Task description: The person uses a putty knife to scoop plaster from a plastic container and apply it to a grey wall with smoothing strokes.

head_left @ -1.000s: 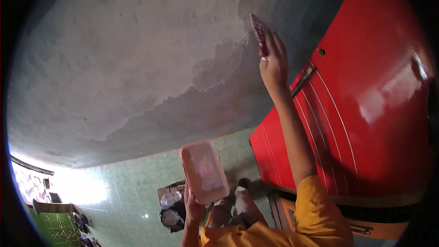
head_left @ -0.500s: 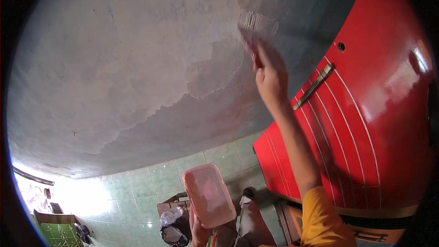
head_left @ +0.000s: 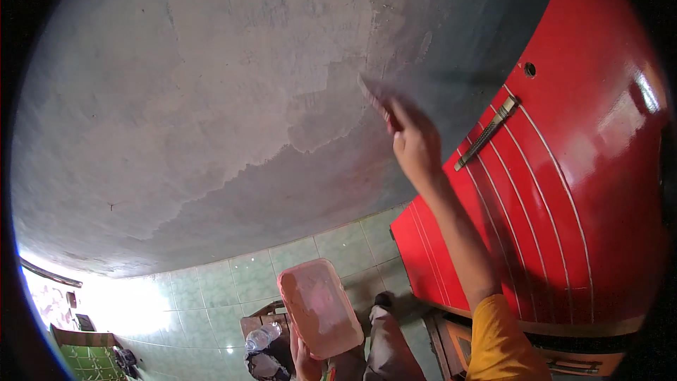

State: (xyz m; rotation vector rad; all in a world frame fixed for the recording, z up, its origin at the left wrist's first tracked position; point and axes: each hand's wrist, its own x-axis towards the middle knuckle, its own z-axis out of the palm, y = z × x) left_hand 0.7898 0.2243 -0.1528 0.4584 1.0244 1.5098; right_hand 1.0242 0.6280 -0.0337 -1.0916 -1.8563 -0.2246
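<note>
My right hand (head_left: 417, 142) is closed round a flat scraper (head_left: 376, 102), seen nearly edge-on and blurred. Its blade is at the grey wall (head_left: 176, 113), beside a darker, damp-looking patch of filler (head_left: 326, 109); whether it touches cannot be made out. Low in the view, my left hand (head_left: 305, 363) grips the side of a pinkish plastic tub (head_left: 341, 348). Pale pinkish-grey paste coats the tub's inside, thickest along its left. The fingers under the tub are partly hidden.
On the right stands a red door (head_left: 550, 190) with a metal handle (head_left: 486, 132). Below the wall runs a green tiled floor (head_left: 254, 275). A clear plastic bottle (head_left: 263, 336) lies on a small wooden stool (head_left: 250, 323) beside the tub, near a dark bag (head_left: 268, 365).
My right hand has brought the scraper down the wall. The ridged smear of paste that was above it now looks smoothed out. The tub has shifted slightly down and left.
</note>
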